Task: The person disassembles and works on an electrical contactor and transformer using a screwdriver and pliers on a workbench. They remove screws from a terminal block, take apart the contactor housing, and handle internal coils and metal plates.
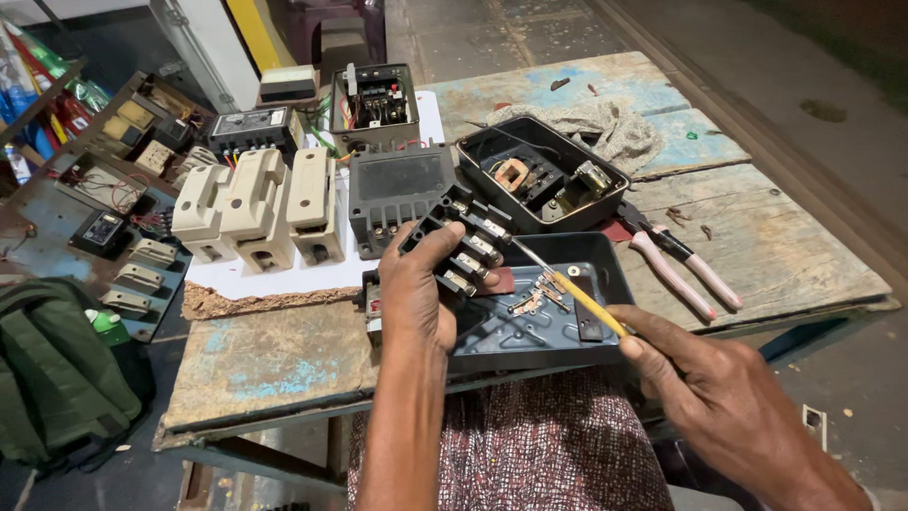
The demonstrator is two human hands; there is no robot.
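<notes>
My left hand (419, 295) grips a black terminal block (463, 238) with several metal contacts, holding it tilted above a shallow black plastic cover (605, 270) that lies on the table near its front edge. My right hand (705, 383) holds a thin yellow-handled screwdriver (577, 295), and its metal tip reaches the contacts on the block. Small copper and metal parts (537, 295) lie loose inside the cover.
Behind stand an open black switch box (539, 175), a dark grey unit (397, 189), three cream switch housings (255, 208) and more electrical boxes. Pink-handled pliers (676, 265) lie to the right, a grey rag (605, 128) behind. A green backpack (57, 378) sits on the floor at left.
</notes>
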